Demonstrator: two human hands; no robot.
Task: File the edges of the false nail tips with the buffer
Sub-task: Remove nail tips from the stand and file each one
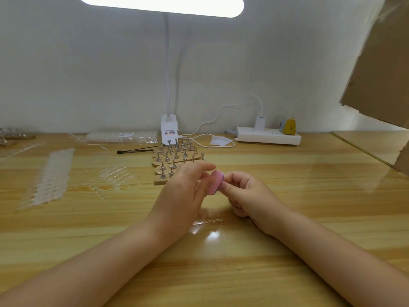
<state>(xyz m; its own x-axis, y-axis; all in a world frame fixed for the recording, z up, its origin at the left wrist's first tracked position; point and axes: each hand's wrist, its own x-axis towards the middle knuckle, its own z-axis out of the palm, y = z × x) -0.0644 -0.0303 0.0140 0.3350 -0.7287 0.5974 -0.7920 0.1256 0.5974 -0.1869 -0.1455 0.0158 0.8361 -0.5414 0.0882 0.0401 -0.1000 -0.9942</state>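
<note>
- A glossy wooden table [287, 196] fills the lower view, set against a pale wall.
- A white clip lamp [168, 129] stands at the table's far edge, its lit head overhead.
- A white power strip [269, 135] lies to the right of the lamp, with a white plug in it.
- A small yellow bag-shaped object [290, 126] sits on the strip.
- A black-tipped tool [137, 150] lies left of the lamp base.
- Brown cardboard [380, 74] hangs at the upper right.

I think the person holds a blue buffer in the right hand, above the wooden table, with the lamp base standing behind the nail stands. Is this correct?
Not quite: the head view shows the buffer is pink, not blue. The rest holds: the right hand grips it above the wooden table, and the lamp base stands behind the nail stands.
</note>
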